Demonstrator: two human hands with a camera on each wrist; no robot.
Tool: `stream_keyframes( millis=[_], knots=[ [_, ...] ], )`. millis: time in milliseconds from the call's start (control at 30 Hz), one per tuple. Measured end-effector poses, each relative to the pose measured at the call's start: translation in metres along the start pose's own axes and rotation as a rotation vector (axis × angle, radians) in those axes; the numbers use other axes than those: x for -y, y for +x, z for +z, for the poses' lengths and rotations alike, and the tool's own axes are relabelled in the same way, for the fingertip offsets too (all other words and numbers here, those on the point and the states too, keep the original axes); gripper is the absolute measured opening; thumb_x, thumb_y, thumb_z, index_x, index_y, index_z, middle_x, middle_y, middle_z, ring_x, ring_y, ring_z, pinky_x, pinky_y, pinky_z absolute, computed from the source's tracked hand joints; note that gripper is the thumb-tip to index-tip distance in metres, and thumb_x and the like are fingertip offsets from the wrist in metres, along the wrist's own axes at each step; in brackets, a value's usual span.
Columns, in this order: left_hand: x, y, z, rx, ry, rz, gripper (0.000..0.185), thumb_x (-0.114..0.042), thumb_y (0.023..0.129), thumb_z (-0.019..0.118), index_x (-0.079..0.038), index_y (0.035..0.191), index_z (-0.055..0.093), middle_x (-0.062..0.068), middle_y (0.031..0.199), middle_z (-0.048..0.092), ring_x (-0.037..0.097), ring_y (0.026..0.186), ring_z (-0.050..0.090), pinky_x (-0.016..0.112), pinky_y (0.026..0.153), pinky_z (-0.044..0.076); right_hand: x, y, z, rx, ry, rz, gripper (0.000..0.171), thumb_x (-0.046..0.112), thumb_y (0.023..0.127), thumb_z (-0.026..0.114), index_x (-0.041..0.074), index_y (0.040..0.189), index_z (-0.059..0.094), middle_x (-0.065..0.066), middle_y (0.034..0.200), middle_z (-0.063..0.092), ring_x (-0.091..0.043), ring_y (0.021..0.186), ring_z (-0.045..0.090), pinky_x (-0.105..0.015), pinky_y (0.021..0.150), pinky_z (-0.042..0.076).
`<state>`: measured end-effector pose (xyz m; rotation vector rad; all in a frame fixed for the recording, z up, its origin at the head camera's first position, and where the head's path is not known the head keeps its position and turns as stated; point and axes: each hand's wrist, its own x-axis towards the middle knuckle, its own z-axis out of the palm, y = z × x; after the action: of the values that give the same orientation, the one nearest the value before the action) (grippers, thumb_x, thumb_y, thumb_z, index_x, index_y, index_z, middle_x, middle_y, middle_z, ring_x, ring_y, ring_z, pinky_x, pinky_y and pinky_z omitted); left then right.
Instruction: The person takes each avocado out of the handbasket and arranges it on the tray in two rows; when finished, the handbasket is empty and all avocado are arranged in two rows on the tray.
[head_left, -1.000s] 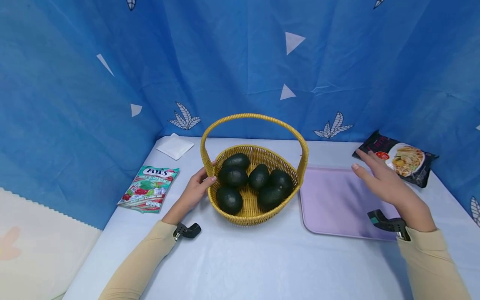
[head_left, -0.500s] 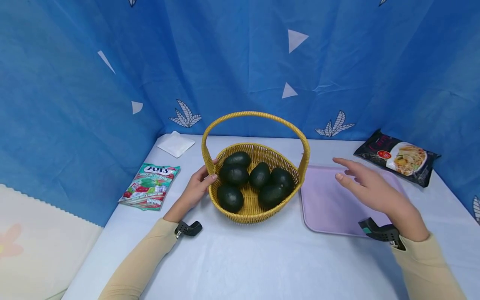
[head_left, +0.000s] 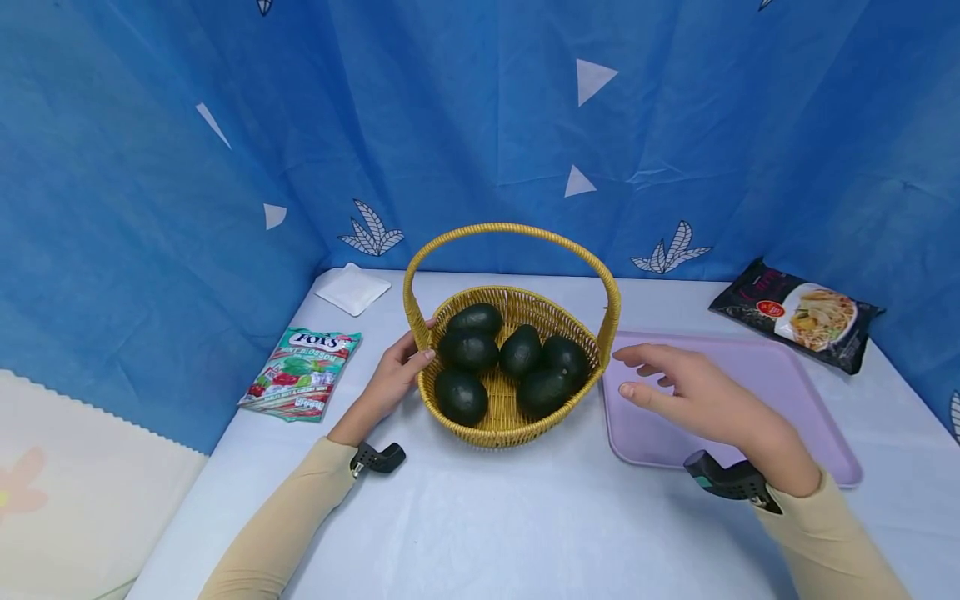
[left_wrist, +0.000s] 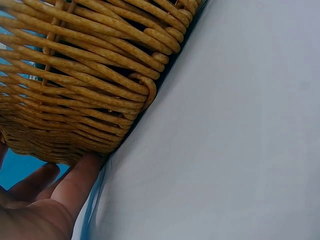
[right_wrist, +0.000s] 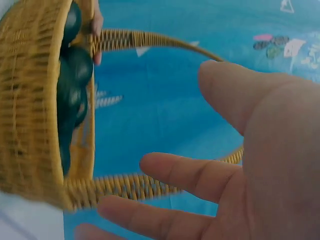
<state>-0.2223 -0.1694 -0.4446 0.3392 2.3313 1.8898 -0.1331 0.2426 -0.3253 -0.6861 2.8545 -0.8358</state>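
A yellow wicker basket (head_left: 501, 437) with a tall arched handle stands mid-table in the head view. Several dark green avocados (head_left: 542, 392) lie inside it. My left hand (head_left: 392, 375) grips the basket's left side, its thumb on the rim by the foot of the handle. In the left wrist view, fingers (left_wrist: 75, 185) of that hand press against the outer weave. My right hand (head_left: 693, 393), thumb and fingers apart and nothing between them, is over the purple tray (head_left: 813, 425), with fingertips close to the basket's right rim.
To the left lie a green and red Fox's candy bag (head_left: 302, 373) and a white square packet (head_left: 352, 289). A black noodle packet (head_left: 798, 315) rests behind the tray, at the back right. Blue curtain (head_left: 480, 125) hangs behind the white table (head_left: 480, 533).
My right hand has moved left and slightly toward me, from near the noodle packet to beside the basket. The left hand and the basket have stayed in place.
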Motion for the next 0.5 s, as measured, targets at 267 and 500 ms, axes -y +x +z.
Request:
stream_keyframes(
  millis=[267,500],
  knots=[
    [-0.001,0.0,0.001,0.003,0.002,0.005,0.055,-0.019,0.106,0.053,-0.02,0.159,0.037,0.021,0.154,0.046,0.036,0.132,0.051,0.036,0.099,0.057,0.02,0.015,0.017,0.02,0.019,-0.088,0.051,0.036,0.096,0.069,0.008,0.139,0.06,-0.012,0.134,0.067,-0.033,0.118,0.063,-0.052,0.088,0.059],
    [0.0,0.0,-0.001,0.009,0.025,0.022,0.054,-0.02,0.106,0.052,-0.018,0.158,0.038,0.021,0.155,0.047,0.037,0.131,0.052,0.036,0.099,0.055,0.033,0.034,0.039,0.007,-0.076,-0.131,0.053,0.034,0.094,0.073,0.006,0.137,0.062,-0.012,0.131,0.068,-0.029,0.114,0.067,-0.048,0.092,0.058]
  ],
)
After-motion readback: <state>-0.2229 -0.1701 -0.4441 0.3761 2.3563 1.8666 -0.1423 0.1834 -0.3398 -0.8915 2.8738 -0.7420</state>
